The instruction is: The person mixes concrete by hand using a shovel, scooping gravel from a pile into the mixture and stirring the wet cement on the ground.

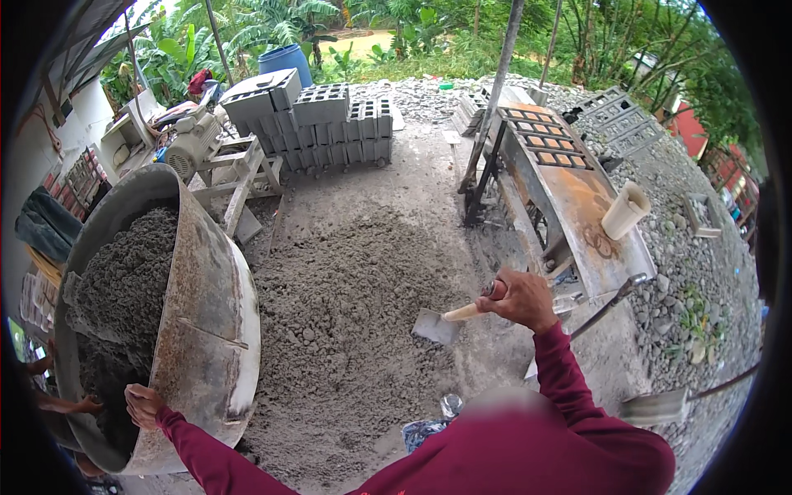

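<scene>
Shovel [439,327] meets concrete heap [346,305] between mixing drum [213,305] and rusty table [590,235].

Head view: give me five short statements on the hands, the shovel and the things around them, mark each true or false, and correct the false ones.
1. The right hand grips the shovel. True.
2. The left hand is held well away from the mixing drum. False: it is on the drum's rim.
3. The shovel's blade is inside the mixing drum. False: it is at the right side of the heap of wet concrete mix.
4. The blue barrel stands behind the stack of hollow concrete blocks. True.
5. The pale cylindrical container sits on the stack of hollow concrete blocks. False: it is on the rusty metal table.
</scene>
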Motion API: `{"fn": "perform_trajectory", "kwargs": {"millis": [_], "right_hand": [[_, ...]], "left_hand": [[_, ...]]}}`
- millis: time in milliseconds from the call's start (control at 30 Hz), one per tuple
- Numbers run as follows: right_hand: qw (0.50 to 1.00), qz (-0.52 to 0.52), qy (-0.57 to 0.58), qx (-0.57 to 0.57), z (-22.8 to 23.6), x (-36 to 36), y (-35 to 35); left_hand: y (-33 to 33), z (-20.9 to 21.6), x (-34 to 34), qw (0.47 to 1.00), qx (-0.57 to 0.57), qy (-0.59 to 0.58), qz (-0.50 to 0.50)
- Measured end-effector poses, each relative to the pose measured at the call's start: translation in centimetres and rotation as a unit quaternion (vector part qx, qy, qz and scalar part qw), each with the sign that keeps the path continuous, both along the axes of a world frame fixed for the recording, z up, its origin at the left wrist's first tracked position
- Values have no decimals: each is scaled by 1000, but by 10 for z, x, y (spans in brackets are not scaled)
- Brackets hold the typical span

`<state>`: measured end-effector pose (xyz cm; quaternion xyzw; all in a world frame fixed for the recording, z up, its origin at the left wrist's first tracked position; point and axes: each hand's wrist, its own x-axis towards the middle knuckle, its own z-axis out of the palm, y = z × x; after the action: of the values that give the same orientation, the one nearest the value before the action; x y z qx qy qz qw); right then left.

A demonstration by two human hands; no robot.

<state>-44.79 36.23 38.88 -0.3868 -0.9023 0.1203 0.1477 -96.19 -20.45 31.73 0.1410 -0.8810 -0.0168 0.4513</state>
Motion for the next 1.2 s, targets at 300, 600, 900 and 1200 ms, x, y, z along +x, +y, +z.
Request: {"fn": "perform_trajectory", "kwargs": {"millis": [300,600,900,1200], "right_hand": [[1000,5,-5,14,-1,-1,-3],[1000,5,0,11,0,-1,-5],[1000,7,7,-2,-1,3,-2],[1000,10,-8,-17,-1,2,3]], "left_hand": [[-8,-2,-5,1000,16,-8,-9],[-6,0,-4,1000,12,-28,-1],[-10,-3,-5,999,18,-32,16],[-12,-6,-10,998,10,-59,19]]}}
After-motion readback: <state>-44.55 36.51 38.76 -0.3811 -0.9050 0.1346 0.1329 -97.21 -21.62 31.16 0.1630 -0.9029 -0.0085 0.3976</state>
